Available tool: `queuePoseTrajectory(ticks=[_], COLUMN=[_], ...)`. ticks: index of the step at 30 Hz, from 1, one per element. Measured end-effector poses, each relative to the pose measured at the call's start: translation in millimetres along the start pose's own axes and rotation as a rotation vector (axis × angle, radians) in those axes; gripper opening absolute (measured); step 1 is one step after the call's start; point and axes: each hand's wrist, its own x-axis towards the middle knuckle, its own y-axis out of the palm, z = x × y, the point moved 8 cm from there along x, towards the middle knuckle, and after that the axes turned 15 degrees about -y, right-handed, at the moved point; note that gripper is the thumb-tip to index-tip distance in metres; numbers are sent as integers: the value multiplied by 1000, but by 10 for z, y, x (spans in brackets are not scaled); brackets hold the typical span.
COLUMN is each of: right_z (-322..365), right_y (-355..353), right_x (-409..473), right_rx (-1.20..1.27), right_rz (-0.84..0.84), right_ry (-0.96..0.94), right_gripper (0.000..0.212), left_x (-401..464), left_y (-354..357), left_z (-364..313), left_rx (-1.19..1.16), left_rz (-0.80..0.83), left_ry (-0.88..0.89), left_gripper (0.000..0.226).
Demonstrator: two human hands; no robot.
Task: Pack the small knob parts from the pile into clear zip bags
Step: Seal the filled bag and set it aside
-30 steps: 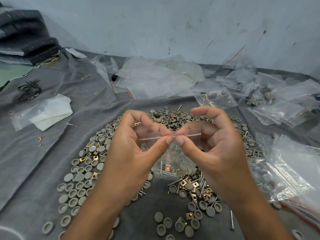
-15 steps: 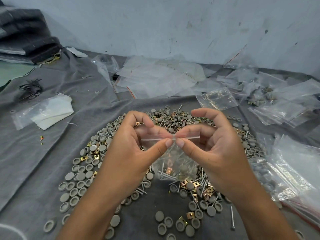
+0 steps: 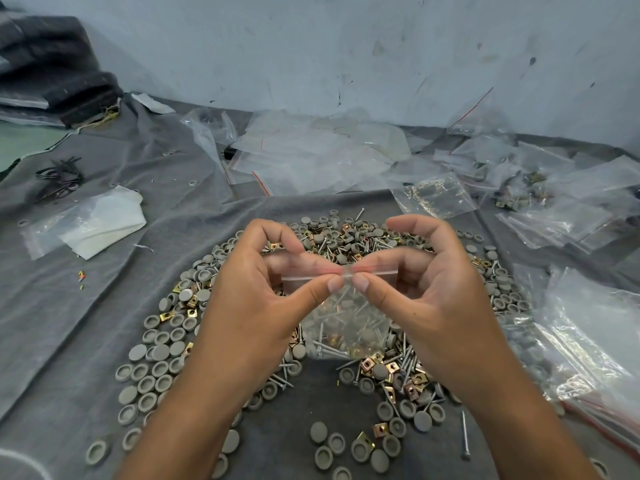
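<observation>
Both hands, left hand (image 3: 249,303) and right hand (image 3: 426,299), pinch zip bag (image 3: 346,327) top; screws, clips inside.

This looks like a small hand-packing workshop rather than a home or a shop. A work surface (image 3: 86,306) draped in grey cloth sits against a bare, scuffed and stained wall (image 3: 346,46). Spread over the cloth is a big loose pile of grey knob parts (image 3: 162,355), mixed with brass-coloured square clips (image 3: 367,367) and screws (image 3: 465,434). Behind it lies a heap of empty clear zip bags (image 3: 311,157), and filled bags (image 3: 561,209) pile up to the right. A bundle of dark bands (image 3: 60,178) lies at the left, beside folded dark fabric (image 3: 52,71) in the corner.
</observation>
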Motion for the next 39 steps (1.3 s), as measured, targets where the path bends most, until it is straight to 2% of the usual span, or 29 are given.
queuePoseTrajectory(ticks=[11,20,25,31,35,39], right_z=[-3,-8,75,52,26,-1], right_y=[38,31,-103,-185,-244,-215], right_x=[12,1,49,56,64,25], right_rx=[-1,-20,71,23,37,25], right_rz=[-2,12,-24,-49,-55,20], right_ry=[-2,6,11,24,77,101], right_gripper=[53,41,48,55,63,46], left_x=[-9,-15,15,9,-13,-44], left_y=[9,35,-63,-110,-132,-162], left_z=[6,30,11,-19,-80,-65], left_rx=[-31,59,-18,75,85,93], left_rz=[-6,-10,-29,-61,-110,-130], left_ry=[-6,18,-31,-22,15,-1], left_gripper=[41,35,50,48,55,56])
